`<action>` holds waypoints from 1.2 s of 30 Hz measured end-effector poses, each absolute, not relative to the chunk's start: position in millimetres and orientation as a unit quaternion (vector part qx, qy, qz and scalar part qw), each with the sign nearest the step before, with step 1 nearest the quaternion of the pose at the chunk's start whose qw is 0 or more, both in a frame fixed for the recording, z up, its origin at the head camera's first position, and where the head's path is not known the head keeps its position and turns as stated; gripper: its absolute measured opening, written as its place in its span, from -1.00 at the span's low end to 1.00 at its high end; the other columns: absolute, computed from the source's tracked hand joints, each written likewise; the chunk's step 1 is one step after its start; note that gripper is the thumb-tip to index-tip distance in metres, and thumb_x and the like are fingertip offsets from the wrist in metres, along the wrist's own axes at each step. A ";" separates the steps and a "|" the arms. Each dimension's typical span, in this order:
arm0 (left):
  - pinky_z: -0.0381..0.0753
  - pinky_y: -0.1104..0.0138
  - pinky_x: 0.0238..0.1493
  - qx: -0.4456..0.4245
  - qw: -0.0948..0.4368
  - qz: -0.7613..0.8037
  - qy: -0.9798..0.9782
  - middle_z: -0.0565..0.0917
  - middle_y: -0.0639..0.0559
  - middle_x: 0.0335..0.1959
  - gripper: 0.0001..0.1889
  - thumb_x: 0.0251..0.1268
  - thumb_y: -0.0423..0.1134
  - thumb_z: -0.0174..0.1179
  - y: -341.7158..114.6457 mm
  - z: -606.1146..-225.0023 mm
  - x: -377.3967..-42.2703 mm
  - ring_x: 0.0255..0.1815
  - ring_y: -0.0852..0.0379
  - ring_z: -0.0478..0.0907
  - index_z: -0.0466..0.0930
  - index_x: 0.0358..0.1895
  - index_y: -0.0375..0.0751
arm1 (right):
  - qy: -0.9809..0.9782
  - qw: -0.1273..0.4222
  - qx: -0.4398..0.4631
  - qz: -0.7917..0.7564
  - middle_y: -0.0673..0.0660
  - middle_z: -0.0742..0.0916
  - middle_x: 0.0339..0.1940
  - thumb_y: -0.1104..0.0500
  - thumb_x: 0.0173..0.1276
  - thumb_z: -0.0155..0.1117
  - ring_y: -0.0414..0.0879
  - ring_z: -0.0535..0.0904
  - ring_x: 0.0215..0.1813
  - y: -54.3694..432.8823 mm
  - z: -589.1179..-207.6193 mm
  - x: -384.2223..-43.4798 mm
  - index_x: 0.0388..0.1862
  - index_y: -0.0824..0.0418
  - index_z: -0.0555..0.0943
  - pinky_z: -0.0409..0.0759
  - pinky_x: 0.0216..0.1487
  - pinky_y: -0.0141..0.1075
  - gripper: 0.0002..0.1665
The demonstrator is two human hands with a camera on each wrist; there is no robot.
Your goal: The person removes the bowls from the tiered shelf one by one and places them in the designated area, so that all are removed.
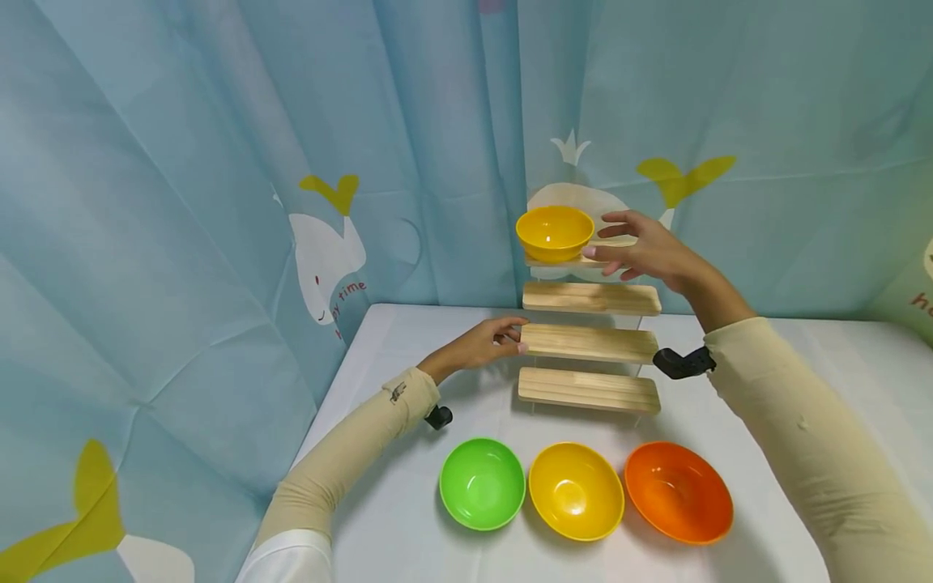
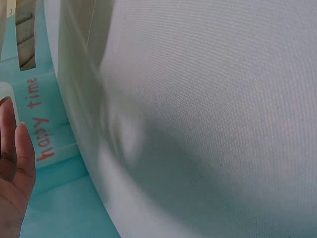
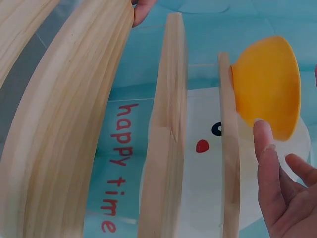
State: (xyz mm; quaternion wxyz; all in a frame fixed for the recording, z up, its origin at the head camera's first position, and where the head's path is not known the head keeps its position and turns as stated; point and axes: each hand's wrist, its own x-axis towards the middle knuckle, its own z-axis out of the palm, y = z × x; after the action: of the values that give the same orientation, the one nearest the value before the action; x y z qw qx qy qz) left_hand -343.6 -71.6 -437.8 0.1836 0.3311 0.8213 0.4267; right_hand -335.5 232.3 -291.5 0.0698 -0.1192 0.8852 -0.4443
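1. Your right hand [image 1: 649,251] hovers over the top step of the four-step wooden riser shelf [image 1: 589,344], fingers spread and relaxed, gripping nothing. The fingertips reach just beside the rim of the small yellow plastic bowl [image 1: 555,231]; whether they touch it cannot be told.
2. That small yellow bowl sits upright at the left end of the riser's top step, its wall overhanging the step's left edge a little. The rest of that step, under your hand, is bare wood.
3. Your left hand [image 1: 481,344] rests at the left end of the riser's third step from the top, fingers curled against its edge.
4. In front of the riser, well apart from its lowest step, three bowls stand in a row on the white tablecloth [image 1: 838,364]: a green plastic bowl [image 1: 482,483], a larger yellow plastic bowl [image 1: 576,490], an orange plastic bowl [image 1: 679,491].
5. The two middle steps and lowest step are uncovered. A blue whale-print curtain [image 1: 219,202] hangs close behind the riser.
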 end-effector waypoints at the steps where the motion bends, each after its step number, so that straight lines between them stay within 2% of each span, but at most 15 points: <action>1: 0.59 0.33 0.12 0.330 0.184 0.427 0.822 0.57 -0.16 0.23 -0.41 0.52 -0.11 0.16 -71.4 -437.8 -343.5 0.17 0.02 0.56 0.28 0.52 -0.13 | 0.885 0.071 -0.119 -0.446 0.29 0.31 0.56 -0.16 0.43 0.29 -0.23 0.72 -0.20 231.4 -292.2 -337.4 0.66 0.11 -0.05 0.70 0.09 -0.02 0.06; 6: 0.59 0.32 0.13 0.328 0.181 0.426 0.823 0.59 -0.16 0.22 -0.43 0.52 -0.13 0.16 -72.1 -437.7 -342.6 0.16 0.03 0.57 0.29 0.51 -0.14 | 0.877 0.076 -0.121 -0.458 0.29 0.29 0.57 -0.17 0.40 0.31 -0.15 0.74 -0.14 226.8 -293.4 -341.1 0.67 0.11 -0.08 0.69 0.10 -0.02 0.10; 13: 0.60 0.32 0.11 0.328 0.186 0.424 0.823 0.57 -0.17 0.23 -0.42 0.52 -0.11 0.17 -71.7 -437.2 -340.4 0.17 0.01 0.57 0.29 0.51 -0.13 | 0.860 0.082 -0.118 -0.489 0.28 0.28 0.57 -0.16 0.39 0.35 -0.17 0.75 -0.18 222.9 -296.3 -344.6 0.67 0.13 -0.11 0.73 -0.11 -0.33 0.14; 16: 0.60 0.32 0.11 0.329 0.185 0.420 0.825 0.57 -0.16 0.24 -0.42 0.52 -0.10 0.17 -71.4 -437.7 -340.7 0.18 0.02 0.56 0.29 0.51 -0.12 | 0.849 0.087 -0.118 -0.507 0.30 0.26 0.58 -0.12 0.40 0.34 -0.21 0.75 -0.22 221.4 -299.0 -347.9 0.67 0.13 -0.14 0.73 -0.15 -0.38 0.14; 22: 0.60 0.30 0.13 0.326 0.185 0.416 0.829 0.57 -0.15 0.24 -0.41 0.52 -0.09 0.16 -72.4 -436.1 -340.4 0.19 0.02 0.55 0.28 0.52 -0.11 | 0.834 0.093 -0.123 -0.530 0.32 0.25 0.56 -0.07 0.42 0.33 -0.22 0.76 -0.25 215.3 -304.1 -355.6 0.67 0.10 -0.15 0.74 -0.17 -0.38 0.12; 27: 0.60 0.30 0.13 0.322 0.189 0.415 0.830 0.57 -0.15 0.24 -0.42 0.53 -0.08 0.15 -73.8 -435.5 -340.1 0.19 0.01 0.55 0.29 0.52 -0.08 | 0.827 0.098 -0.128 -0.538 0.32 0.30 0.53 -0.03 0.41 0.35 -0.10 0.78 -0.18 208.6 -307.2 -359.7 0.67 0.09 -0.13 0.74 -0.15 -0.34 0.10; 36: 0.60 0.28 0.14 0.320 0.190 0.420 0.828 0.58 -0.16 0.23 -0.42 0.53 -0.10 0.16 -74.7 -435.4 -339.2 0.20 0.00 0.55 0.27 0.52 -0.10 | 0.814 0.096 -0.142 -0.555 0.27 0.39 0.41 0.02 0.40 0.36 -0.03 0.78 -0.14 198.4 -311.7 -362.4 0.64 0.03 -0.13 0.74 -0.02 -0.15 0.08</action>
State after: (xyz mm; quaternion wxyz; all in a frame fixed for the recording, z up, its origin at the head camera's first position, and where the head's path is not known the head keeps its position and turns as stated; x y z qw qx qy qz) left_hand -339.2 -74.7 -435.4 0.1897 0.3204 0.8278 0.4197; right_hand -362.4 198.4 -311.7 0.0961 -0.1417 0.8142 -0.5547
